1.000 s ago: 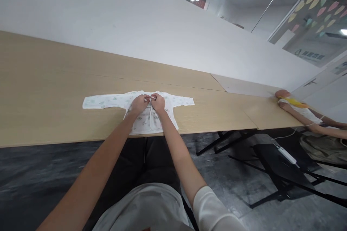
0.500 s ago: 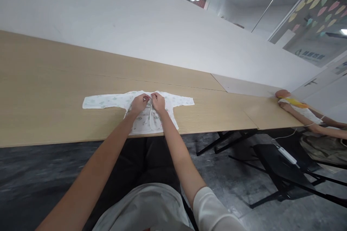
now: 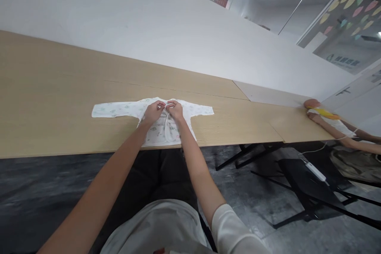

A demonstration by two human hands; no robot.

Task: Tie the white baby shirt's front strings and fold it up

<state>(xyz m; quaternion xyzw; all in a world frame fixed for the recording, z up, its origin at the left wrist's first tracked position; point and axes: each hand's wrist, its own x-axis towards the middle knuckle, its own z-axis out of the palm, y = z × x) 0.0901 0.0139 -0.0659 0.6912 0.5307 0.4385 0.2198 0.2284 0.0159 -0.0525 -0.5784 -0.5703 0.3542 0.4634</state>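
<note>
A small white baby shirt (image 3: 157, 133) with a faint print lies spread on the wooden table (image 3: 59, 87), sleeves stretched to both sides and its hem along the front edge. My left hand (image 3: 153, 112) is pinched on the shirt's front just below the neckline. Close beside it, my right hand (image 3: 175, 110) pinches the front edge from the other side, fingertips nearly meeting those of the left. Any fastener between the fingers is too small to make out. Below the hands, a curved front edge of the shirt runs down toward the hem.
At the table's far right, a co-worker's hands (image 3: 315, 118) rest by a doll (image 3: 311, 103) with yellow and white cloth. A black folding chair (image 3: 303, 182) holding a white power strip (image 3: 316, 171) stands at lower right. A white wall (image 3: 119, 20) borders the table's back.
Both hands stay at the neckline with only slight finger shifts; the right fingers look a little more extended. The view has moved slightly.
</note>
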